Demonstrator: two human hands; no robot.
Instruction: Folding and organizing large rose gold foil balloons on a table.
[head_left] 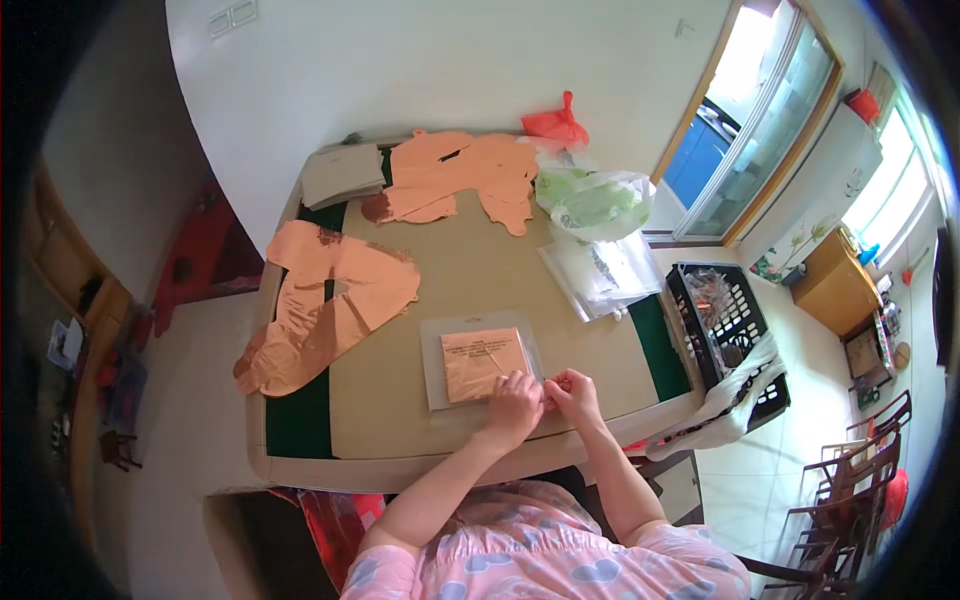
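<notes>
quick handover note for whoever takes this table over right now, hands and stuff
Left hand: fingers on the lower right corner of the folded copper-coloured foil piece, inside a clear bag.
Right hand: beside it, pinching the bag's edge; exact grip unclear.
Done: one piece bagged.
Left: flat foil shapes lie at the table's left and far side; spare clear bags lie right.

1. My hands pinch the right edge of a flat clear plastic packet [482,362] holding a folded copper-orange sheet.
2. A stack of clear plastic bags [603,272] lies well beyond, toward the table's right edge.
</notes>
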